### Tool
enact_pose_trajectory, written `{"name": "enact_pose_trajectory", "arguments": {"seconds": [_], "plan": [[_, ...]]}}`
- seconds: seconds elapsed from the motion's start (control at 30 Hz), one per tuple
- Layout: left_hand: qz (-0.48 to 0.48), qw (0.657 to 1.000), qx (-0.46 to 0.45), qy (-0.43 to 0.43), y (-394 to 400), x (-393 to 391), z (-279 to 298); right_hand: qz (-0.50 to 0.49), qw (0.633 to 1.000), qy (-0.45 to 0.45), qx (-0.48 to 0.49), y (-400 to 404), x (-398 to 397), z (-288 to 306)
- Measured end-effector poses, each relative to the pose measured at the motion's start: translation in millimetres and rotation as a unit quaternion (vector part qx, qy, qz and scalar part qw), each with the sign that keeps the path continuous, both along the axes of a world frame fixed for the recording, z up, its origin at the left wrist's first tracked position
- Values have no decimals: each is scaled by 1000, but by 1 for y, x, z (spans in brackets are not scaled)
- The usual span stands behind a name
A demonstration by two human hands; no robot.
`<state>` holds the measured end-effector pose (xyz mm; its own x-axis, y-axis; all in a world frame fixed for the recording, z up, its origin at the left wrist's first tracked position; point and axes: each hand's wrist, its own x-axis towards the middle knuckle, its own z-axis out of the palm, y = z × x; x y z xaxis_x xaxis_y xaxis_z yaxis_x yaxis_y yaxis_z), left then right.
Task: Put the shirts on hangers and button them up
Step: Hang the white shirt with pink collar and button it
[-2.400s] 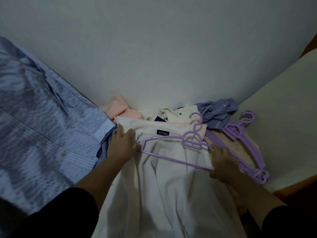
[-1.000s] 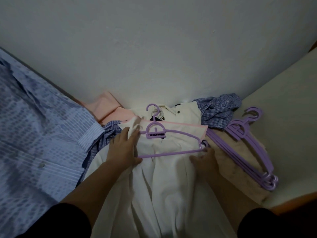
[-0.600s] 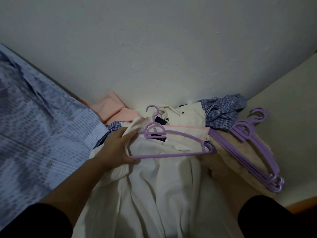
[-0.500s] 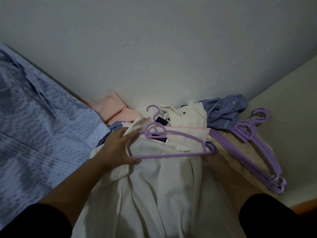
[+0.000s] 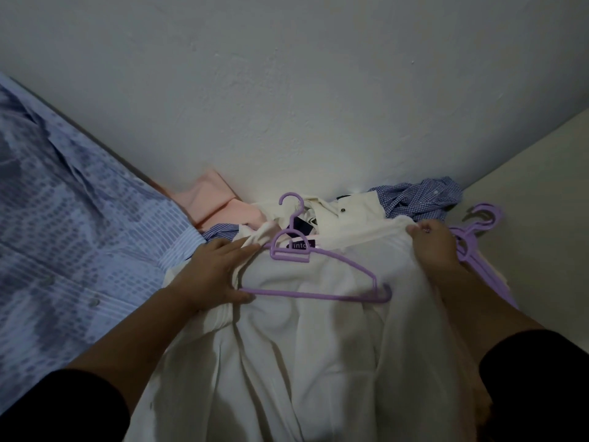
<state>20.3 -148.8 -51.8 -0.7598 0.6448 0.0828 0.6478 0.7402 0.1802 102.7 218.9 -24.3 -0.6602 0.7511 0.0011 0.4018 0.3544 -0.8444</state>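
A cream white shirt (image 5: pixel 306 339) lies spread in front of me, collar end toward the wall. A purple hanger (image 5: pixel 314 272) rests on its upper part, hook pointing to the wall. My left hand (image 5: pixel 213 275) grips the hanger's left end together with the shirt's left shoulder fabric. My right hand (image 5: pixel 435 247) pinches the shirt's right shoulder edge and lifts it above the hanger's right end. A dark label shows behind the hanger's neck.
A stack of purple hangers (image 5: pixel 475 237) lies to the right, partly behind my right hand. A blue patterned shirt (image 5: pixel 63 250) covers the left side. A pink shirt (image 5: pixel 210 202) and a blue checked shirt (image 5: pixel 417 199) are bunched against the white wall (image 5: pixel 287 90).
My right hand has moved from the hanger's lower right end up to the shirt's right shoulder and raised that fabric. My left hand stays on the left end.
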Motion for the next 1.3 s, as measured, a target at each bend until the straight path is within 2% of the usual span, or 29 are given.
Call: {"name": "enact_pose_trajectory", "arguments": {"seconds": [0.1, 0.2, 0.27, 0.33, 0.37, 0.43, 0.5, 0.53, 0.63, 0.67, 0.73, 0.8, 0.9, 1.07, 1.3], "plan": [[46, 999, -28, 3, 10, 0, 12, 32, 998, 27, -47, -18, 1, 25], [106, 994, 31, 26, 33, -3, 20, 102, 988, 45, -109, -57, 0, 34], [128, 990, 55, 33, 52, -10, 21, 128, 961, 78, -234, -89, 0, 32], [168, 984, 48, 25, 71, -11, 15, 144, 912, 89, -373, -114, 2, 20], [193, 980, 48, 9, 78, -8, 9, 155, 896, 80, -407, -124, 5, 11], [239, 968, 75, -17, 86, 9, -6, 155, 908, 46, -386, -130, 11, -12], [295, 942, 160, -13, 84, 35, -21, 143, 941, 18, -306, -127, 22, -31], [325, 920, 219, -12, 82, 48, -27, 137, 945, 1, -297, -124, 28, -41], [375, 845, 370, -91, 84, 81, -35, 134, 903, -3, -407, -119, 39, -59], [369, 834, 393, -120, 88, 88, -37, 144, 891, -2, -432, -118, 41, -61], [353, 829, 410, -143, 97, 95, -41, 171, 878, -15, -447, -118, 40, -59], [353, 808, 448, -150, 104, 93, -39, 180, 877, -7, -446, -119, 37, -54], [371, 759, 508, -165, 112, 83, -27, 165, 869, 66, -461, -116, 29, -53], [403, 720, 530, -198, 123, 64, -19, 209, 832, 117, -501, -114, 15, -42], [440, 610, 579, -315, 148, 62, -28, 139, 811, 128, -554, -128, -2, -44]]}}
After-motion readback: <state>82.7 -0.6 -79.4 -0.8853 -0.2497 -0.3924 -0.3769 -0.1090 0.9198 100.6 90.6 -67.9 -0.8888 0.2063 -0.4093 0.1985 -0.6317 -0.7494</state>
